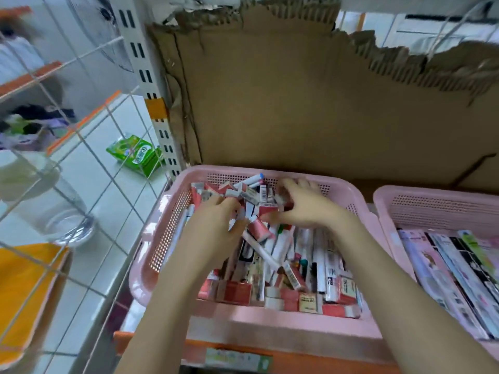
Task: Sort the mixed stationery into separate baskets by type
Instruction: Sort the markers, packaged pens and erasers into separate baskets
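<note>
A pink perforated basket [270, 323] on the shelf holds a heap of mixed stationery: small red-and-white boxes [237, 291], white pens and markers [280, 247]. Both my hands are inside it, at its far end. My left hand [218, 225] lies on the pile with its fingers curled around small red packets [259, 229]. My right hand [305, 205] spreads over the far items, fingers bent down onto red-and-white packets; what it holds is hidden beneath it. A second pink basket [391, 209] at the right carries flat packaged items standing in rows [453, 276].
A torn cardboard sheet [310, 103] stands behind the baskets. The orange shelf edge [297, 357] runs along the front. At the left, a white wire grid [89, 147] divides off a white shelf with a green packet [136, 153] and a yellow tray [24, 287].
</note>
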The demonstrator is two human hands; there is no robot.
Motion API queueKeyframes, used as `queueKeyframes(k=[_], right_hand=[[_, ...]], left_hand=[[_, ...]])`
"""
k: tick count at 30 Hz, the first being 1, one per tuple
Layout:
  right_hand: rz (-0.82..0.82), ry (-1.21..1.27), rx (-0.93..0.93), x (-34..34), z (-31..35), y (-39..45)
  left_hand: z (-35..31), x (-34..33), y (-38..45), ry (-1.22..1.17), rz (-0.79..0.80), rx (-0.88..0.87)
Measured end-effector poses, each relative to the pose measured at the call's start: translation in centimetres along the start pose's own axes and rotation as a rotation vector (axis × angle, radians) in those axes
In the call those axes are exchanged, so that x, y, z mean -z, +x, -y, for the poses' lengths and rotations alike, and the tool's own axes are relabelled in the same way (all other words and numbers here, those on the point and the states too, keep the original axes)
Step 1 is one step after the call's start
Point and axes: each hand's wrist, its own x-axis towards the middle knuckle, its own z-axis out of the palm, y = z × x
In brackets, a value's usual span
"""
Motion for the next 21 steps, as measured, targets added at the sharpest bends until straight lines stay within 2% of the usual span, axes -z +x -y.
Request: queueKeyframes(k=[3, 8, 13, 21], right_hand=[[0.026, 0.008, 0.053, -0.8, -0.3, -0.6], [-0.131, 0.101, 0.073, -2.4, -1.1, -2.1], [-0.170, 0.030, 0.080, -3.3, -1.1, -3.8], [-0.118, 0.199, 0.062, -2.9, -0.7, -7.1]], left_hand=[[-0.2, -0.4, 2.5, 0.050, 0.058, 0.009], [-0.5, -1.8, 5.8, 0.236, 0.160, 0.036], [-0.4, -2.8, 6.2, 0.256, 0.170, 0.092], [-0.3, -3.0, 6.2, 0.355, 0.297, 0.109]])
